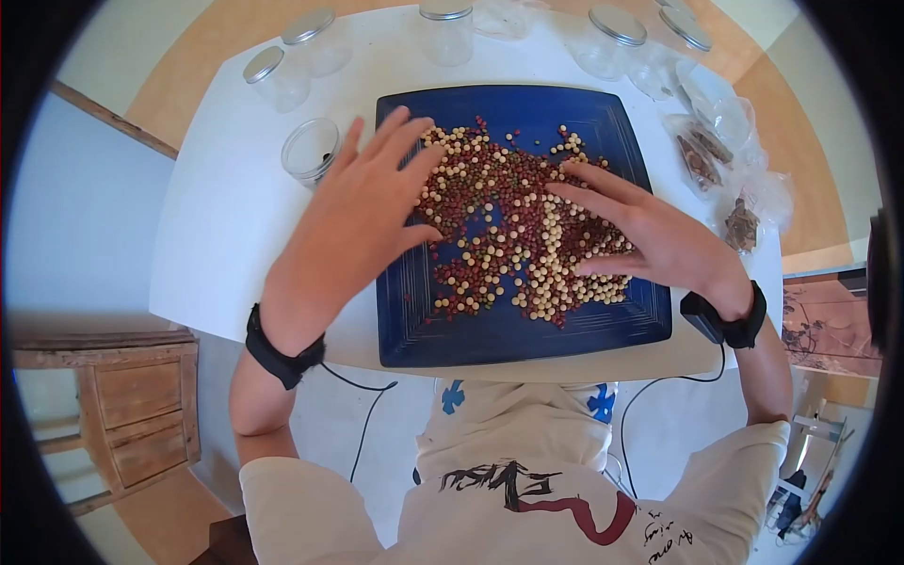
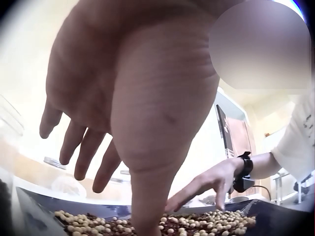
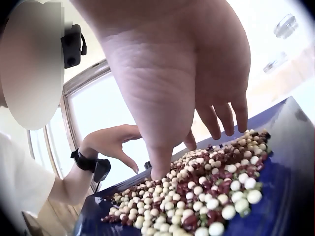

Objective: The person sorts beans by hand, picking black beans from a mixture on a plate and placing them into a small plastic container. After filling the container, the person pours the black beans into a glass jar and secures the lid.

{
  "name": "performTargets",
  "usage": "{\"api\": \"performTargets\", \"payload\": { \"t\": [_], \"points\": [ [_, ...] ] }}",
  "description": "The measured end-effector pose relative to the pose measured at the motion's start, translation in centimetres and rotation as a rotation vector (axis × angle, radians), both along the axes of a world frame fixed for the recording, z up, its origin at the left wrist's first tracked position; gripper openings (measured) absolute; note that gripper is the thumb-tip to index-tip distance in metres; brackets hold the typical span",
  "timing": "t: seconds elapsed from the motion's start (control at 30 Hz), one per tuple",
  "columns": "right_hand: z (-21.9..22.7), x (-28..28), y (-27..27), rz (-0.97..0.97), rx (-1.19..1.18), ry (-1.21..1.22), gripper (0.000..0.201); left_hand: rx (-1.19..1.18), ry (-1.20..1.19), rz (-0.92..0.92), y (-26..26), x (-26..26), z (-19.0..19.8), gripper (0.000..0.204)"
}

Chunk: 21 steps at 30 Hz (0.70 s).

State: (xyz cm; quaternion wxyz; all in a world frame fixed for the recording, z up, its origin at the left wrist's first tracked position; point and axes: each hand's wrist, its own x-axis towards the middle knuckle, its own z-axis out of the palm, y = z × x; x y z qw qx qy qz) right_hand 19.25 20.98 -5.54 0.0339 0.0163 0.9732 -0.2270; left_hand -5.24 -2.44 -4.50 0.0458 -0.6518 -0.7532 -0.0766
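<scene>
A square blue tray holds a spread layer of mixed beans, pale round ones among dark red and green ones. Over the tray's left side my left hand is spread with fingers apart, its thumb near the beans. My right hand reaches in from the right, fingers spread at the beans' right part. In the right wrist view the right thumb comes down at the beans, and the other fingertips are near their far edge. Neither hand grips anything.
An open jar stands left of the tray. Several lidded clear jars line the table's far side. Clear bags with brown pieces lie at the right. Cables hang from both wrist straps.
</scene>
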Motion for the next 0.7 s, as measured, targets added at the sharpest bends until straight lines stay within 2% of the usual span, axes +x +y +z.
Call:
{"api": "performTargets", "payload": {
  "t": [0.07, 0.13, 0.2, 0.27, 0.3, 0.4, 0.43, 0.47, 0.53, 0.57, 0.63, 0.7],
  "points": [
    [-0.4, 0.9, -0.1, -0.005, -0.016, 0.009, 0.093, 0.010, 0.032, -0.004, -0.3, -1.1, 0.1, 0.074],
    [-0.5, 1.5, -0.2, -0.011, -0.011, -0.021, 0.100, 0.067, -0.117, 0.026, -0.8, -1.9, 0.2, 0.073],
    [-0.6, 2.0, -0.9, -0.081, 0.043, 0.008, 0.105, 0.076, -0.169, -0.030, -0.9, -1.5, -0.3, 0.080],
    [-1.3, 1.8, -1.1, -0.064, 0.030, 0.018, 0.106, -0.027, -0.395, -0.152, -0.7, 0.4, -0.6, 0.089],
    [-1.7, 1.6, -1.2, -0.048, 0.018, 0.030, 0.108, -0.073, -0.318, -0.150, -0.4, 1.1, -1.3, 0.095],
    [-2.2, -0.1, -1.3, 0.002, -0.032, 0.030, 0.104, -0.131, -0.316, -0.159, 0.9, 1.8, -3.2, 0.098],
    [-2.2, -0.5, -2.0, -0.026, 0.056, 0.109, 0.085, -0.133, -0.310, -0.165, 1.4, 1.8, -3.2, 0.098],
    [-2.2, -1.0, -2.0, -0.035, 0.054, 0.113, 0.085, -0.095, -0.350, -0.159, 1.9, 1.7, -3.2, 0.092],
    [-2.2, -2.1, -1.3, -0.006, 0.023, 0.176, 0.055, -0.064, -0.388, -0.165, 3.0, 1.5, -3.3, 0.087],
    [-2.4, -2.8, -1.4, -0.030, -0.048, 0.254, 0.037, -0.040, -0.438, -0.201, 3.8, 1.2, -3.4, 0.076],
    [-2.5, -4.3, -0.2, 0.007, -0.079, 0.224, 0.036, 0.008, -0.539, -0.271, 5.3, 0.8, -3.6, 0.052],
    [-2.5, -5.4, 0.4, 0.040, -0.115, 0.205, 0.028, -0.043, -0.602, -0.234, 6.5, 0.5, -3.6, 0.048]
  ]
}}
